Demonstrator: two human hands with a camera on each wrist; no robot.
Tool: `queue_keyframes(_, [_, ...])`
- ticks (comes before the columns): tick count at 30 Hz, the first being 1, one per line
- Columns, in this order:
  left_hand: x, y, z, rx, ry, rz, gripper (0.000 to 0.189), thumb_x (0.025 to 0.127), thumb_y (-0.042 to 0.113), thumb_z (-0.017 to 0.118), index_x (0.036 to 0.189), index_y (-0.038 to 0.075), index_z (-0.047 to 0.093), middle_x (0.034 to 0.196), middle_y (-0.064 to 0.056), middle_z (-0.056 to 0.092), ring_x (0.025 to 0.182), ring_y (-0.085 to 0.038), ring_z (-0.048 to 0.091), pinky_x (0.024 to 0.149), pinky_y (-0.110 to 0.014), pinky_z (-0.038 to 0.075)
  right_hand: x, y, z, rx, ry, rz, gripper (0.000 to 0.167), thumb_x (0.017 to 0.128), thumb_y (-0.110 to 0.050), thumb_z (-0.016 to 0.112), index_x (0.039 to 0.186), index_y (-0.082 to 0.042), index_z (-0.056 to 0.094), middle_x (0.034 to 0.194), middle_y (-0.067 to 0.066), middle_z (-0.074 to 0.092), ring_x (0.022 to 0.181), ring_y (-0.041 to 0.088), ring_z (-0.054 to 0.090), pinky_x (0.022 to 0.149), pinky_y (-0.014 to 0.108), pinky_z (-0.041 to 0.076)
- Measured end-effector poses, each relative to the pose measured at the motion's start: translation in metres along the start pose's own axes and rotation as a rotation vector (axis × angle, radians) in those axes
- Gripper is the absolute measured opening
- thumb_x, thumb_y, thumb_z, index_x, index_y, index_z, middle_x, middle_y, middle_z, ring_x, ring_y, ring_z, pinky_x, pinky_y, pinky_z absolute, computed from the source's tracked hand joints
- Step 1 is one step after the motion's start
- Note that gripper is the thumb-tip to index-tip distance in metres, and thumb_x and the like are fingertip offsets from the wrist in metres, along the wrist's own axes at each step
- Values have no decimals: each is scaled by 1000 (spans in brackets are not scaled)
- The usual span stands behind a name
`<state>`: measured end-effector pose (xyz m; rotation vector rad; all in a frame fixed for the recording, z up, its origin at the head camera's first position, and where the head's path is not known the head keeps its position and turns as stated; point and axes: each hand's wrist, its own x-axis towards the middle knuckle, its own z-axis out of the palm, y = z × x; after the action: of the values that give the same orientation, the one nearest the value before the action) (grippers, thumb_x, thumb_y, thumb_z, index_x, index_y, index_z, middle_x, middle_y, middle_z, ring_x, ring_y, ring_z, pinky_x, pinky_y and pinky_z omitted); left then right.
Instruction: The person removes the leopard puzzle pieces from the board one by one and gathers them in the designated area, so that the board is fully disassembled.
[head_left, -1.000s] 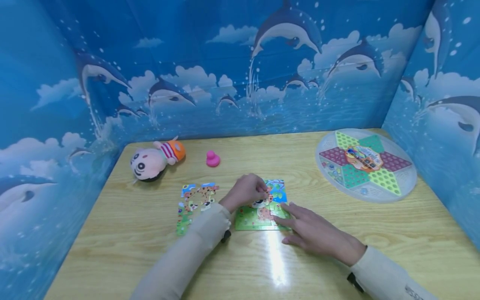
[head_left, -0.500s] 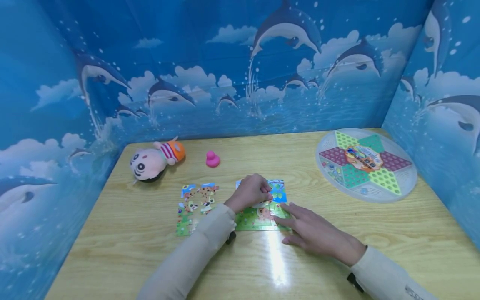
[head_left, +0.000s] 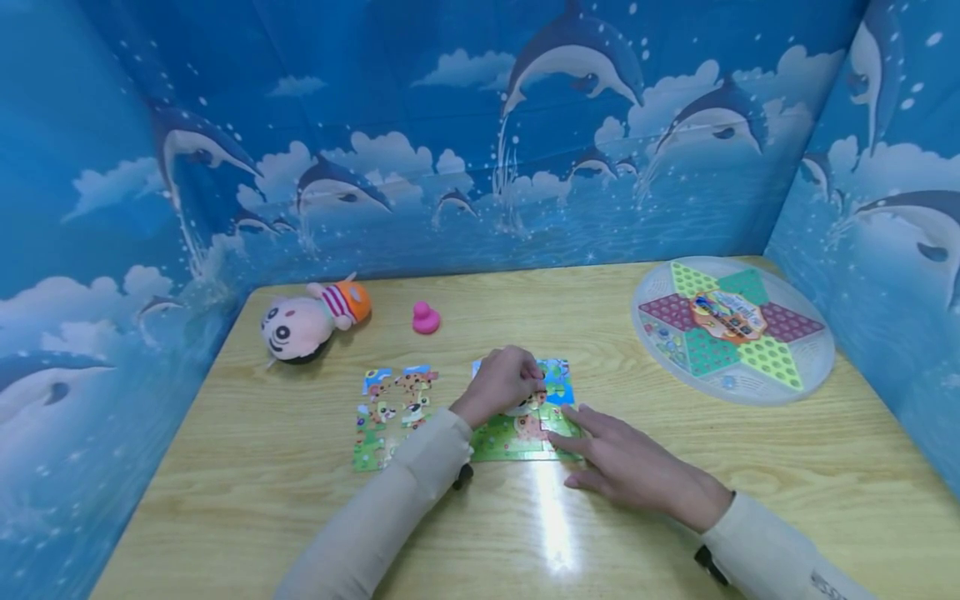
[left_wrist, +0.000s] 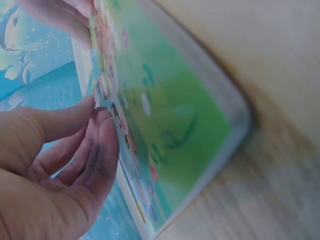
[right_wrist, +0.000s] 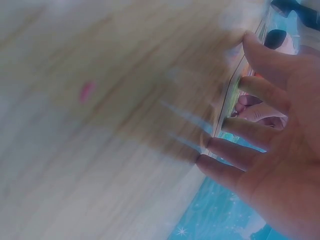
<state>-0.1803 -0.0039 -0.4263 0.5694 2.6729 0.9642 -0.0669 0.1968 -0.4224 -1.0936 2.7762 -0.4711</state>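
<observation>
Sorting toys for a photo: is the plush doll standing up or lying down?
Lying down. The plush doll rests on its side on the table, big head toward the front, orange body pointing back toward the wall.

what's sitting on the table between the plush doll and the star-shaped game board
The pink duck lies between the plush doll and the game board, near the doll; the rest is bare table, in the head view.

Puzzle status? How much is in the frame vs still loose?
Done: much of the puzzle board looks filled, though the hands hide part of it. In hand: the left hand presses curled fingers onto a piece near the board's top, and the right hand lies flat, steadying the right edge. Left: a cluster of loose pieces lies left of the board.
</observation>
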Motion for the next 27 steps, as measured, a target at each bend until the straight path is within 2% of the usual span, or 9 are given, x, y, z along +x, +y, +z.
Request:
queue_keyframes(9, [-4, -1, -2, -117, 4, -15, 5, 90, 12, 77, 92, 9, 75, 83, 2, 71, 73, -10, 64, 66, -23, 54, -1, 0, -1, -3, 3, -3, 54, 93, -29, 74, 139, -7, 60, 149, 32, 43, 136, 49, 43, 107, 58, 41])
queue_keyframes(16, [-7, -3, -11, -161, 5, -59, 5, 94, 13, 73, 96, 9, 73, 86, 2, 68, 74, -14, 63, 63, -26, 55, 0, 0, 1, -2, 8, -2, 56, 91, -31, 75, 139, -7, 60, 150, 32, 42, 136, 49, 43, 109, 58, 40])
queue_keyframes(22, [-13, -14, -25, -176, 34, -64, 4, 92, 13, 75, 95, 11, 72, 85, 2, 68, 78, -14, 64, 70, -28, 56, 1, 0, 1, 8, -3, 12, 56, 92, -31, 75, 140, -7, 59, 150, 32, 41, 137, 49, 41, 110, 58, 39])
queue_keyframes(27, [-21, -28, -40, -226, 35, -105, 4, 92, 11, 73, 95, 11, 71, 87, -1, 68, 79, -18, 65, 72, -30, 57, 0, 0, 2, 9, 1, 12, 56, 91, -31, 75, 140, -7, 59, 150, 32, 41, 138, 49, 41, 110, 57, 39])
